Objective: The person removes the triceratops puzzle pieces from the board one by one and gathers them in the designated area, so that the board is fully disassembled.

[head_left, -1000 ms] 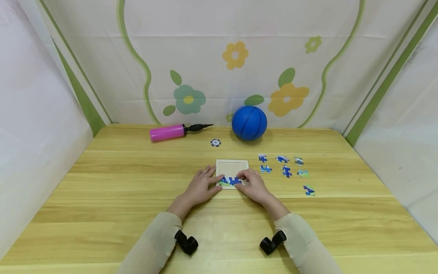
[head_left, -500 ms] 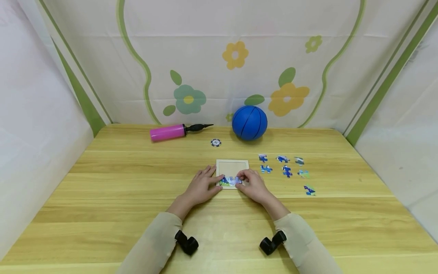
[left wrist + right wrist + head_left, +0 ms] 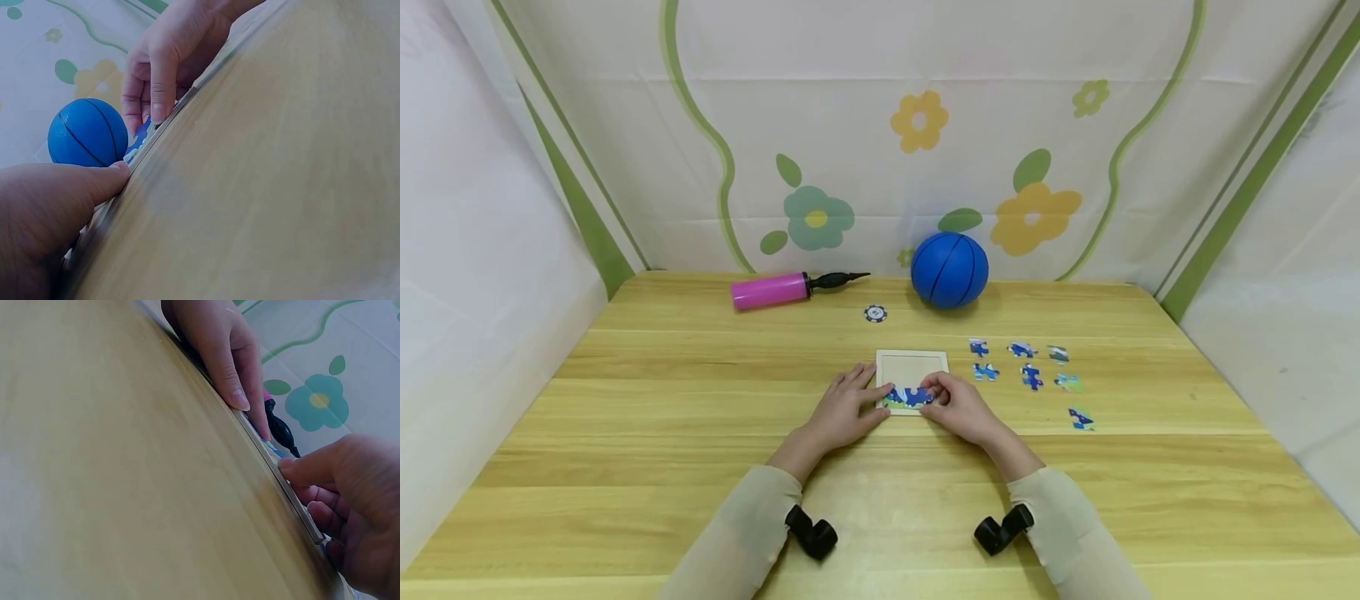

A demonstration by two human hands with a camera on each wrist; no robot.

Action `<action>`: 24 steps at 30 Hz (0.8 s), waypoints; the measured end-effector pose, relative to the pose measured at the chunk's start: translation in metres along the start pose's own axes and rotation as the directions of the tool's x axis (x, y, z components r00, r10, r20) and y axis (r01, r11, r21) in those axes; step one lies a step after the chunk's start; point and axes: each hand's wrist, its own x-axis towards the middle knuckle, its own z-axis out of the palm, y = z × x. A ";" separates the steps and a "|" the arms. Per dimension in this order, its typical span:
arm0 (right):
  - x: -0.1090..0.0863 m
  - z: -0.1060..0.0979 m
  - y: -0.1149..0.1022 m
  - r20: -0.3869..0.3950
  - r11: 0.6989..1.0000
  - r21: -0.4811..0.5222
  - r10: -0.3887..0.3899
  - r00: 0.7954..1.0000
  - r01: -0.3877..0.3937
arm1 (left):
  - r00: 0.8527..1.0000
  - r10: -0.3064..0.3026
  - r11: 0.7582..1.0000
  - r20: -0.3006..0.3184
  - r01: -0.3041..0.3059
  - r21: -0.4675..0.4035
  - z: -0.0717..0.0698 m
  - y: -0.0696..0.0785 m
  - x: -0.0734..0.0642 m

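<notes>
A square jigsaw tray with a pale rim lies mid-table in the head view, with blue and green puzzle pieces along its near side. My left hand rests at the tray's left side, fingers fairly straight; its index tip touches the leftmost piece and its thumb lies at the near rim. At the right end of that row, my right hand pinches a blue puzzle piece between thumb and curled fingers. Both wrist views show the thumbs at the tray's edge; the fingers hide part of the pieces there.
Several loose puzzle pieces are spread to the right of the tray. Farther back stand a blue ball, a round chip and a pink hand pump. A floral cloth hangs behind the table.
Half a second ago the pinched piece looked paler with glare; now it shows dark blue again, as it did at first. Both hands stay almost where they were, and the whole view shifts slightly.
</notes>
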 end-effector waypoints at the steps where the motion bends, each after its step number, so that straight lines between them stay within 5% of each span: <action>1: 0.000 0.000 0.000 -0.002 1.000 0.003 -0.003 1.000 0.003 | 1.000 0.001 1.000 -0.001 -0.001 0.000 0.000 0.000 0.000; 11: -0.008 -0.025 0.008 0.008 0.994 0.107 0.020 1.000 -0.021 | 1.000 -0.007 1.000 -0.010 0.007 0.003 0.002 0.000 0.000; 24: -0.059 -0.098 0.042 -0.093 0.999 0.007 -0.031 0.995 0.032 | 1.000 -0.013 1.000 -0.016 0.013 -0.002 0.003 -0.001 0.000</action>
